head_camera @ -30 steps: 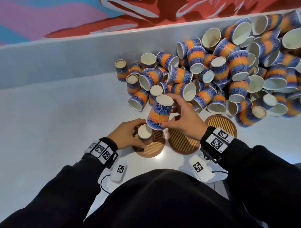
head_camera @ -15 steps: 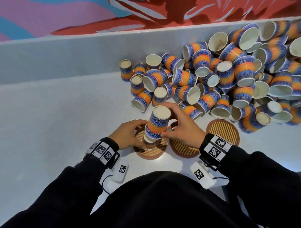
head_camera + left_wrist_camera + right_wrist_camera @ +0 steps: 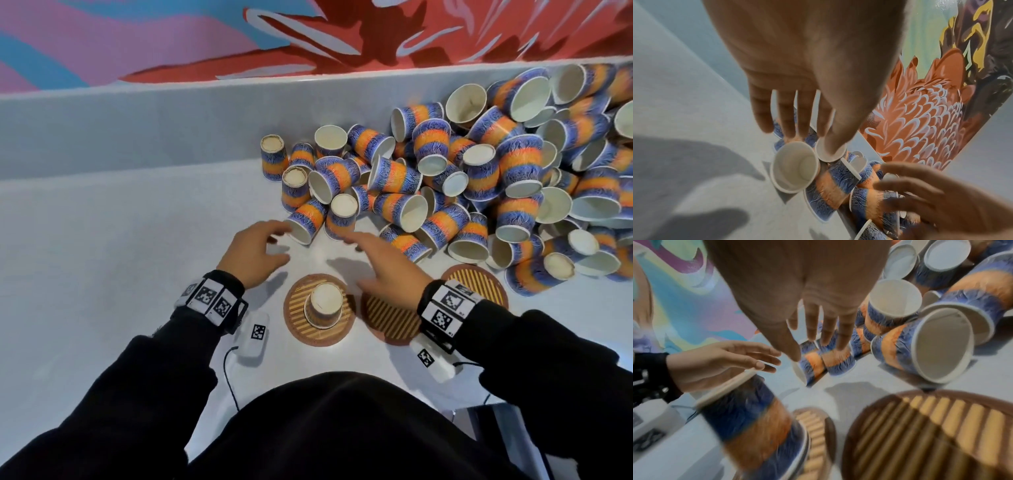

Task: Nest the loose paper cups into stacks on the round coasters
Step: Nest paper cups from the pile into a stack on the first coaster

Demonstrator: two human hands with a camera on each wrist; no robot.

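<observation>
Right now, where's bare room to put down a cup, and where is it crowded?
Free: the middle coaster and right coaster, both bare, and the open table left of the left hand. The left coaster bears a stack. Crowded: the cup pile at far right.

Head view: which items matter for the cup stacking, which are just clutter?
Job:
- cup stack on left coaster
- middle coaster, right coaster, no cups on either
- loose cup pile
- left hand, right hand, both holding nothing

Lying about:
- white tagged boxes
- wall mural
</observation>
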